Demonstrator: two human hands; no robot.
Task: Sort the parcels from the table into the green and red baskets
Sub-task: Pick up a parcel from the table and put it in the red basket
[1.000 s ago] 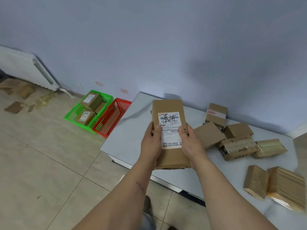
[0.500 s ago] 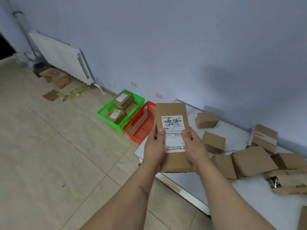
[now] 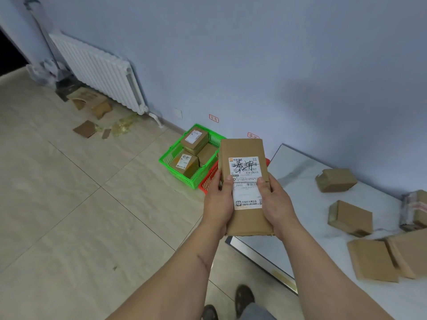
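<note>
I hold a flat brown cardboard parcel (image 3: pixel 242 146) with a white shipping label upright in front of me. My left hand (image 3: pixel 218 204) grips its left edge and my right hand (image 3: pixel 275 204) grips its right edge, thumbs on the label. Beyond it on the floor by the wall stands the green basket (image 3: pixel 172 166) with three labelled parcels inside. The red basket (image 3: pixel 209 180) sits right of the green one, mostly hidden behind the held parcel. Several brown parcels (image 3: pixel 336 180) lie on the white table (image 3: pixel 298 167) at the right.
A white radiator (image 3: pixel 97 70) hangs on the wall at the left, with cardboard scraps (image 3: pixel 85 128) and plastic wrap on the tiled floor below it. Small red-framed tags (image 3: pixel 213 118) are stuck on the wall above the baskets. My shoes (image 3: pixel 243 296) show at the bottom.
The view has swung left and closer to the baskets. The parcel stays in both hands and now covers most of the red basket. The table has slid to the right of the frame.
</note>
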